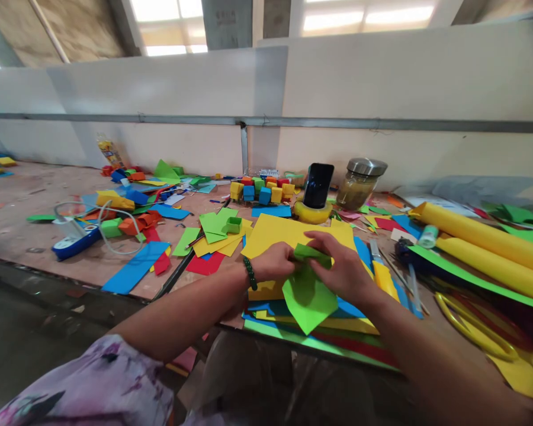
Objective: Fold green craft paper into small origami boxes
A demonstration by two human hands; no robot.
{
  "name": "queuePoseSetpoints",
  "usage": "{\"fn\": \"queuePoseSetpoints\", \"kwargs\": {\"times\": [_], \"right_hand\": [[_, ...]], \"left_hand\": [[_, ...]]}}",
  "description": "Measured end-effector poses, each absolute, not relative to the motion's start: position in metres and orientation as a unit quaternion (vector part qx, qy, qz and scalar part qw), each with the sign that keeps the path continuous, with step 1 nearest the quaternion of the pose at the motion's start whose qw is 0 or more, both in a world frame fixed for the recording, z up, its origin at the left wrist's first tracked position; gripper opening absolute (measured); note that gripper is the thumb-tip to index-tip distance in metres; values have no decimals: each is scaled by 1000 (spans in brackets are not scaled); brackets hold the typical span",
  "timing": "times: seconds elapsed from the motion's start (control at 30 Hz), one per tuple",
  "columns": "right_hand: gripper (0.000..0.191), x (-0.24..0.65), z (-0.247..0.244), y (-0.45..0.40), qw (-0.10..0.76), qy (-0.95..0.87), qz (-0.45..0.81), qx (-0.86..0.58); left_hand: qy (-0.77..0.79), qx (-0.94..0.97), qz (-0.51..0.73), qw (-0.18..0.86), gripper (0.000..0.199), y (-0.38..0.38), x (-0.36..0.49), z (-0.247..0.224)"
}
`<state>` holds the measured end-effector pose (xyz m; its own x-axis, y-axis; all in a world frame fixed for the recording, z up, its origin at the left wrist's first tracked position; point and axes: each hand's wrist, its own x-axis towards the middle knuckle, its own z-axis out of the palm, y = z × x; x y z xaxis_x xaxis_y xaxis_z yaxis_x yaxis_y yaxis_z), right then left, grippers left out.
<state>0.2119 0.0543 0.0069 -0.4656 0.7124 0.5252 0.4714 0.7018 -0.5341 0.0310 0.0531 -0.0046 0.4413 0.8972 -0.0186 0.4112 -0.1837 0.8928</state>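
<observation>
A sheet of green paper (310, 302), partly folded at its far end, is between my two hands above a pile of coloured sheets. My left hand (276, 260), with a dark green bead bracelet on the wrist, has its fingers closed on the paper's left edge. On the other side, my right hand (344, 269) pinches the folded end with thumb and fingers. The paper's pointed near end hangs toward me. Beneath lies yellow paper (275, 232), with blue, red and green sheets showing at the table's front edge.
Small coloured paper cubes (263, 190) stand at the back beside a phone (318, 185) on a yellow tape roll and a glass jar (359, 184). A yellow cutter (385, 279) and yellow-handled scissors (475, 328) lie right. A power strip (76, 241) and paper scraps lie left.
</observation>
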Motion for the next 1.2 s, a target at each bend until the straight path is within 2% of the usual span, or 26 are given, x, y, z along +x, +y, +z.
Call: {"fn": "queuePoseSetpoints", "kwargs": {"times": [0.1,0.17,0.37,0.63,0.8,1.03,1.1,1.2], "right_hand": [[40,218,13,62,481,-756,237,-376],[30,224,18,66,509,-704,290,-402],[36,224,19,67,426,-685,385,-447],[22,217,11,61,463,-714,297,-434],[22,217,13,58,472,-710,312,-420],[7,222,24,58,438,-733,338,-395],[8,223,27,57,424,-735,363,-386],[20,221,25,57,424,-722,401,-373]], "left_hand": [[436,669,365,479,17,55,30,-4],[425,633,426,487,20,57,30,-4],[429,604,498,450,22,61,30,-6],[414,592,500,478,22,58,32,-8],[416,588,504,477,23,58,32,-9],[432,619,470,458,20,54,34,-8],[436,629,460,450,21,54,34,-6],[440,624,473,439,22,56,34,-6]]}}
